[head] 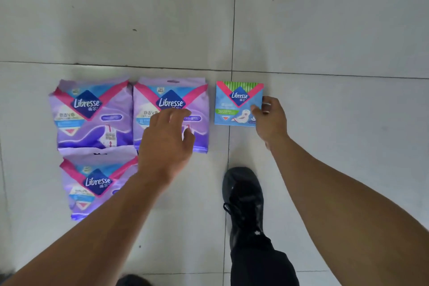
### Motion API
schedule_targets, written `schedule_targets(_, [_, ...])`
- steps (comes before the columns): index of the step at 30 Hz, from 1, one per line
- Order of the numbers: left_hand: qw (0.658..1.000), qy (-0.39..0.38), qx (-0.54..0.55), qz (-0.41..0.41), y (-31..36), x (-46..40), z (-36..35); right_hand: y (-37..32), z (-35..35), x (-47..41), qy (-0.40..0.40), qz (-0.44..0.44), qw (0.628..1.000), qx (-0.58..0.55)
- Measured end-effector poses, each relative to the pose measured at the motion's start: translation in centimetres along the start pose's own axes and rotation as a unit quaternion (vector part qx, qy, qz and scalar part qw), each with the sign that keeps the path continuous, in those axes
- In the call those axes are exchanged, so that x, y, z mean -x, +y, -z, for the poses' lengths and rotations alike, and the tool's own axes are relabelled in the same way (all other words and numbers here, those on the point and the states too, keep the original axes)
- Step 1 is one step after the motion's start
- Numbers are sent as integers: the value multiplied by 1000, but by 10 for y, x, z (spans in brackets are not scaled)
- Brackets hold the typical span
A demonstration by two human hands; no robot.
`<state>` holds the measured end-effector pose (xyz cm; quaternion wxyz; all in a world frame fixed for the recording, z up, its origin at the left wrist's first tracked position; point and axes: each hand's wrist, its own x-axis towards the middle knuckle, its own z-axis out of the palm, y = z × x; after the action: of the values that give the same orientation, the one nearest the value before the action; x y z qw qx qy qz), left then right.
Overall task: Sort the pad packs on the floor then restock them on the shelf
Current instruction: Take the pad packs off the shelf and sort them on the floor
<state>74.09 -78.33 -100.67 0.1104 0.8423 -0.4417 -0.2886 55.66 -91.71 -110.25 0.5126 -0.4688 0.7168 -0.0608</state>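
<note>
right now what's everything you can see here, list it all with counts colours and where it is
large purple plastic pad packs: 3, purple with pink V stripe and dark blue logo; two side by side in a row, the third below the left one, all on the floor
small light blue pad pack: 1, blue with green striped top, right of the purple row, apart from it
grey tiled floor: pale grey tiles with dark grout lines, under everything
black lace-up shoe: 1, below the blue pack, dark trouser leg above it
left hand: over the middle purple pack, fingers loosely curled
right hand: pinches the blue pack's right edge
</note>
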Motion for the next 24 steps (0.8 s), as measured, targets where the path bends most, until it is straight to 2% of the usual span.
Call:
schedule_targets(9, [999, -6, -25, -28, 7, 5, 6, -6, 7, 11, 48, 32, 991, 123])
schedule_targets(13, [999, -10, -29, -23, 19, 15, 31, -27, 21, 58, 20, 120, 973, 194])
schedule_targets(15, [999, -14, -36, -22, 28, 23, 45, -40, 29, 90, 2, 195, 944, 265])
schedule_targets(19, [997, 6, -64, -42, 45, 65, 105, -85, 49, 178, 17, 363, 831, 421])
schedule_targets(24, [989, 51, -125, -60, 39, 152, 194, -152, 60, 309, -10, 438, 737, 515])
